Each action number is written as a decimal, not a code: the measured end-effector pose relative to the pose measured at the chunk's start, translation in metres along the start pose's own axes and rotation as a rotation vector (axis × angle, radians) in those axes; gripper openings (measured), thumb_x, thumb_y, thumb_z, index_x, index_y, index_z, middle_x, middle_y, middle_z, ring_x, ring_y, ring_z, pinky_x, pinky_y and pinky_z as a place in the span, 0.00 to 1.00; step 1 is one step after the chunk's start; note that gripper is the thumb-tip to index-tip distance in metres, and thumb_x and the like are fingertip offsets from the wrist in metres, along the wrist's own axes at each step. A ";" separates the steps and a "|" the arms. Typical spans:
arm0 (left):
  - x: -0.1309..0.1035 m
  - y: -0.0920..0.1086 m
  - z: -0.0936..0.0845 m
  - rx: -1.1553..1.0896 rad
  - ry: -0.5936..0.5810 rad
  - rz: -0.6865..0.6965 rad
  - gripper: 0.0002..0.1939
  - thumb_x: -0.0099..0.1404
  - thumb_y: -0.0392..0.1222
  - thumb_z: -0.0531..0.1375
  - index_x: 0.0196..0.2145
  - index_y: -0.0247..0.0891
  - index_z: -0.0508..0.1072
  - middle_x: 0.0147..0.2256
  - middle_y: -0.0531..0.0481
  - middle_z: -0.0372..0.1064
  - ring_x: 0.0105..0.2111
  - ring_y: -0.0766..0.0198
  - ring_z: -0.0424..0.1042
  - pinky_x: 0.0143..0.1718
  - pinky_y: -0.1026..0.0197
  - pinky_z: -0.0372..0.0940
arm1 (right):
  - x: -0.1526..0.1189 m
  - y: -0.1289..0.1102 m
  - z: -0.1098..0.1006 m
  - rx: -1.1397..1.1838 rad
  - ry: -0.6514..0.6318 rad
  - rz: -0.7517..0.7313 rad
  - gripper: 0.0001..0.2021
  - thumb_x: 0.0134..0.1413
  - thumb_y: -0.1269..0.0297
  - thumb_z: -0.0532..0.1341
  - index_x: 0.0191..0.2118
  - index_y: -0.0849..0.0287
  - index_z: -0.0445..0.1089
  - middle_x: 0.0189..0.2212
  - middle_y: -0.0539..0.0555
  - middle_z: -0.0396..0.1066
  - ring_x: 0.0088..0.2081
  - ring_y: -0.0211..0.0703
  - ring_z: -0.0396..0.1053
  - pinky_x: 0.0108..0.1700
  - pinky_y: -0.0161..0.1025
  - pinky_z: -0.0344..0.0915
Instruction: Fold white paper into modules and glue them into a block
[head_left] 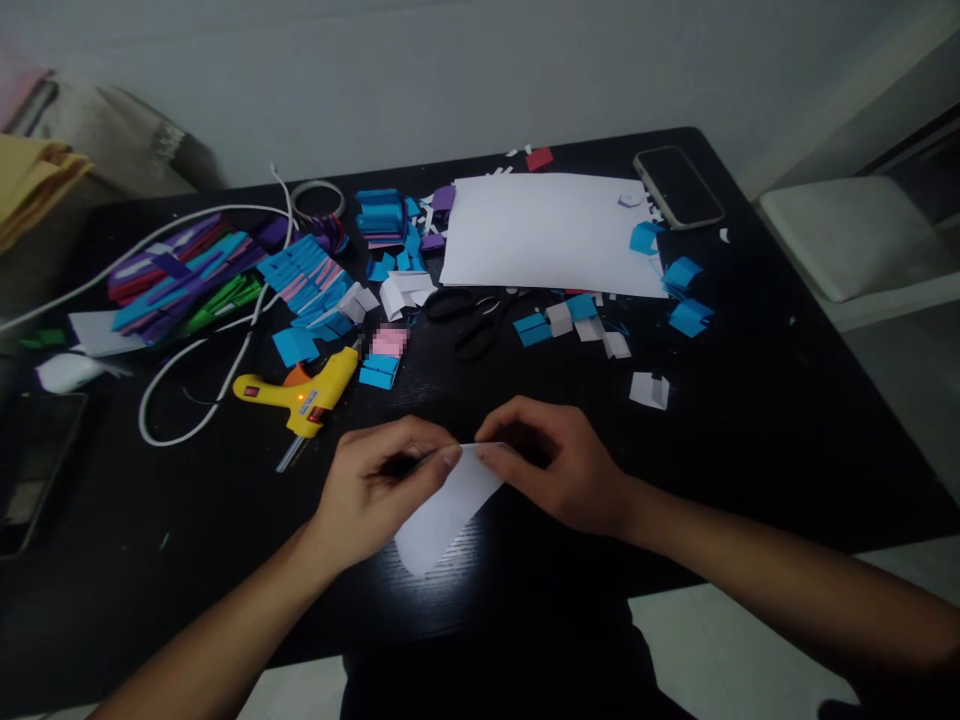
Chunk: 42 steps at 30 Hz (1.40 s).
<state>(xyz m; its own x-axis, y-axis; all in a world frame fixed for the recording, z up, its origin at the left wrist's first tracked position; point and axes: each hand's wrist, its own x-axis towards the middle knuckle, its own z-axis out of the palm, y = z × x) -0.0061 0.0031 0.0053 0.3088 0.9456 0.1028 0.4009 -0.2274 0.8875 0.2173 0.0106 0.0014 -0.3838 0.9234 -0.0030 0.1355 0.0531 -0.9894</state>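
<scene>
Left grip (pixel 360 500) and right grip (pixel 577 475) pinching a white paper piece (pixel 442 515) by its far edge, the rest slanting below the left grip, yellow glue gun (pixel 324 388) beyond that hand, black worktop (pixel 765 430) beneath

Smooth paper piece (pixel 444 515), glossy wood-grain table (pixel 765 430)

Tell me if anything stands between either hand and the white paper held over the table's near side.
Nothing visible does: the left hand and right hand both pinch its upper edge directly. The yellow glue gun lies apart, off to the left.
</scene>
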 end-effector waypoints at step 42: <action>0.001 0.000 -0.011 0.005 0.152 -0.081 0.01 0.66 0.40 0.68 0.35 0.42 0.81 0.29 0.57 0.77 0.26 0.72 0.73 0.29 0.72 0.67 | 0.003 -0.003 -0.007 0.031 0.177 0.001 0.02 0.61 0.66 0.68 0.37 0.56 0.77 0.32 0.48 0.77 0.34 0.35 0.75 0.35 0.30 0.70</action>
<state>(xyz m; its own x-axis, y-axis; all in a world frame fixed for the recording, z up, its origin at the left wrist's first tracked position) -0.0149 0.0065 0.0102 0.1415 0.9850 0.0983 0.4232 -0.1499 0.8935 0.2220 0.0160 0.0053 -0.2170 0.9760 0.0188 0.1068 0.0428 -0.9934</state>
